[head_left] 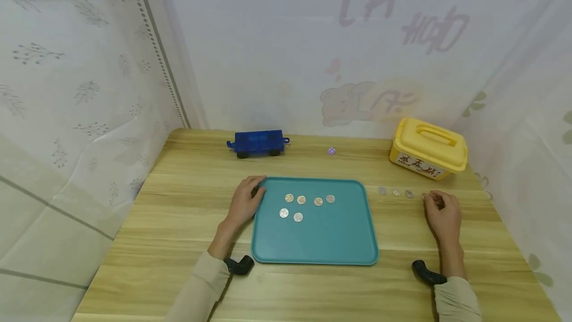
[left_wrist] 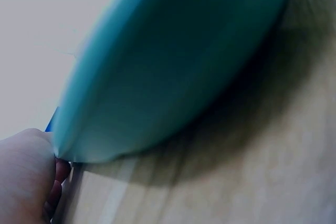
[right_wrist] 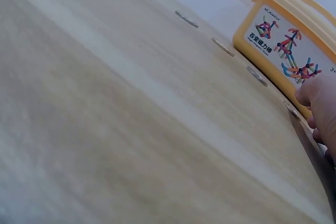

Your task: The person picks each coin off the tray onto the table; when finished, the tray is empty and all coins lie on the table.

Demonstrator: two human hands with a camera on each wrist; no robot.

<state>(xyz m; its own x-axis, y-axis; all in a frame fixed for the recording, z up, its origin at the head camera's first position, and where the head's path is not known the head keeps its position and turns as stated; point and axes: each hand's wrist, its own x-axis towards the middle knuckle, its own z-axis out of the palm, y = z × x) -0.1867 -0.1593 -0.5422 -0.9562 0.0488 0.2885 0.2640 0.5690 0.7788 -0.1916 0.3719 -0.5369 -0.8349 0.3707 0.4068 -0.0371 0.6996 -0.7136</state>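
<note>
A teal tray point(head_left: 330, 242) lies on the wooden table with several coins point(head_left: 298, 217) in its upper left part. My left hand point(head_left: 247, 199) grips the tray at its upper left corner; in the left wrist view that hand point(left_wrist: 23, 174) meets the tray rim point(left_wrist: 68, 124), some fingers hidden. Right of the tray, coins point(head_left: 395, 192) lie in a row. At the row's right end my right hand point(head_left: 444, 216) pinches a coin point(right_wrist: 291, 109) down at the table surface; the fingers partly cover it.
A yellow lidded box point(head_left: 426, 150) with a handle stands at the back right, behind the row. Toward the back left is a blue toy wagon point(head_left: 259, 143). A small purple die point(head_left: 331, 151) lies behind the tray. Patterned curtains point(head_left: 268, 53) surround the table point(head_left: 187, 242).
</note>
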